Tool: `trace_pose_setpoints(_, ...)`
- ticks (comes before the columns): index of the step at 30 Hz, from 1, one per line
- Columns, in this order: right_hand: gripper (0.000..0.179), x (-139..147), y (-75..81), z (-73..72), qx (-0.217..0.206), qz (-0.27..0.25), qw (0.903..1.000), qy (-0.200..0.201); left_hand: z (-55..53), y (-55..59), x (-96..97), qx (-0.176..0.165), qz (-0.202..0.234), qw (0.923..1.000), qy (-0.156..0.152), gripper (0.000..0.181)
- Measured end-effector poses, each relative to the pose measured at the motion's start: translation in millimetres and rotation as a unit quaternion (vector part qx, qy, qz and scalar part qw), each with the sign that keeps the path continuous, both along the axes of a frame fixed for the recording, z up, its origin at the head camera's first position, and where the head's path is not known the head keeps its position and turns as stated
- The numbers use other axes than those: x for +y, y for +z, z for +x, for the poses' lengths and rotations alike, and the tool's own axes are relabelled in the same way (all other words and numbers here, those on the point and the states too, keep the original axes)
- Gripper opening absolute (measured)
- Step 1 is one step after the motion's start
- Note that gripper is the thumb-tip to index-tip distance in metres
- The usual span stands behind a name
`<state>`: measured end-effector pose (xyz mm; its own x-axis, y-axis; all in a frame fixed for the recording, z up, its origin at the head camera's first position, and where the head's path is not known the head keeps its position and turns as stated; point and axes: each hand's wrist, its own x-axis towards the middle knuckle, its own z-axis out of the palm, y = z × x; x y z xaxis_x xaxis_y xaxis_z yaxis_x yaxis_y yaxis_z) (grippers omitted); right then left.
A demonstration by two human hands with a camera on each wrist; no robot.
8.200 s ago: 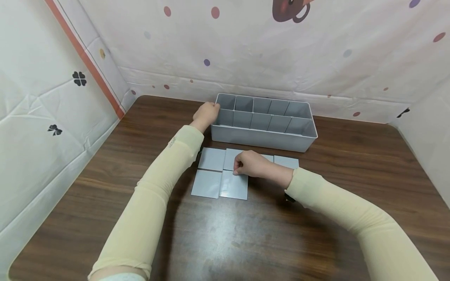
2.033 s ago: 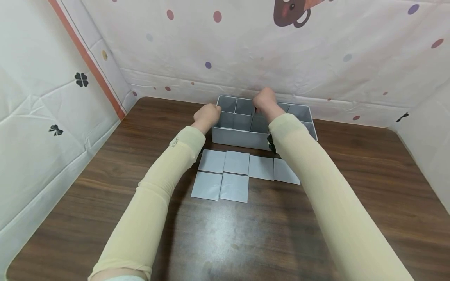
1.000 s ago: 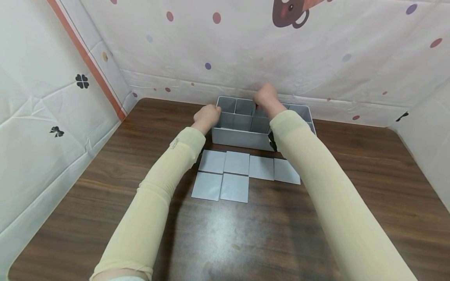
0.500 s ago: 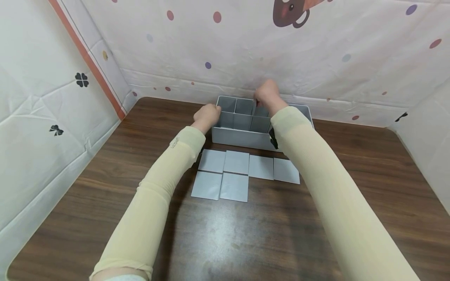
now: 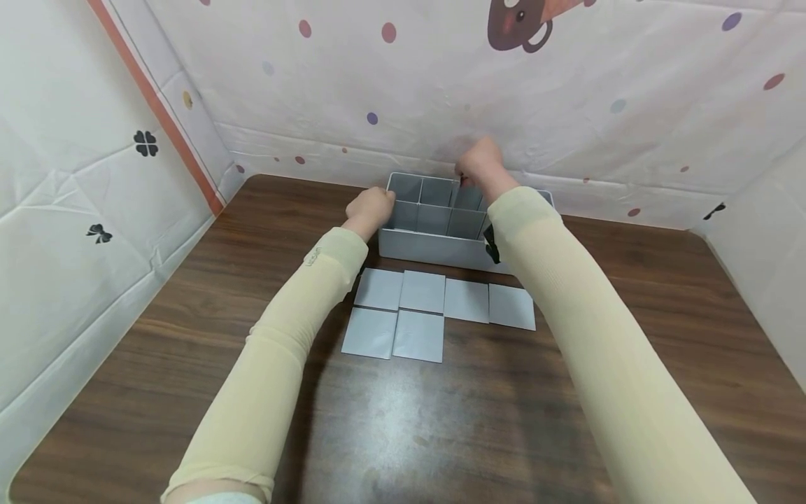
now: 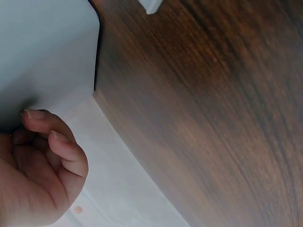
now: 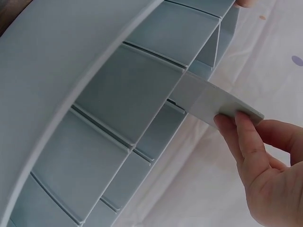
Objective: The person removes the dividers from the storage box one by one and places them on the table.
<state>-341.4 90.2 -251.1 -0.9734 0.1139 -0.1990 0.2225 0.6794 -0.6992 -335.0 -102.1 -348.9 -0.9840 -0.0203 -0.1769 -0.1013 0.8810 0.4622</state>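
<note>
A long grey divided storage box [image 5: 434,248] stands near the back wall, its two rows of compartments facing up. My left hand [image 5: 370,207] holds the box's left end with curled fingers; the left wrist view shows that hand [image 6: 45,165] against the end wall, its fingertips partly hidden. Over the back row, my right hand [image 5: 481,166] pinches a thin grey divider [image 7: 203,97] between thumb and fingers. The divider's upper part sticks out above the back row, as the right wrist view shows, and its lower end is still between the compartment walls.
Several square grey dividers lie flat in front of the box: a far row with one divider [image 5: 424,291] beside another divider [image 5: 511,306], and a nearer pair including a divider [image 5: 369,333]. The brown wooden table [image 5: 390,434] meets a patterned cloth wall [image 5: 302,84] behind.
My right hand has gone from the flat dividers to the box's back row, then risen slightly over the last two seconds, drawing the divider upward. My left hand has kept its place.
</note>
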Motion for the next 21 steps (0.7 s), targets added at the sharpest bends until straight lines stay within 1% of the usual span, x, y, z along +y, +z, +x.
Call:
trace_pose_setpoints(3,0.040,0,2.1,1.9,-0.006,-0.005,1.0000,-0.004,0.4,-0.7,0.3,0.005,0.002,1.0000,0.002,0.050)
trace_pose_setpoints(8,0.043,-3,5.8,3.8,-0.019,0.005,0.9998,-0.008,1.5,-0.2,-0.4,0.006,-0.004,1.0000,0.001,0.050)
trace_pose_setpoints(11,0.046,-4,7.2,3.1,-0.022,0.006,0.9997,-0.009,1.9,0.4,-0.5,0.007,-0.002,1.0000,0.001,0.050)
trace_pose_setpoints(14,0.045,-3,8.3,1.3,-0.022,0.014,0.9996,-0.007,1.8,0.6,-0.3,0.009,0.001,1.0000,0.001,0.050)
trace_pose_setpoints(16,0.041,-2,9.0,-0.8,-0.022,0.009,0.9996,-0.012,1.7,0.5,-0.2,0.009,0.001,1.0000,-0.001,0.050)
trace_pose_setpoints(17,0.036,-2,9.4,-1.6,-0.021,0.007,0.9997,-0.014,1.7,0.5,-0.2,0.009,0.000,1.0000,-0.001,0.050)
trace_pose_setpoints(21,0.007,-2,11.5,-4.6,-0.018,-0.005,0.9995,-0.024,1.5,-0.2,0.0,0.006,-0.002,1.0000,-0.002,0.051)
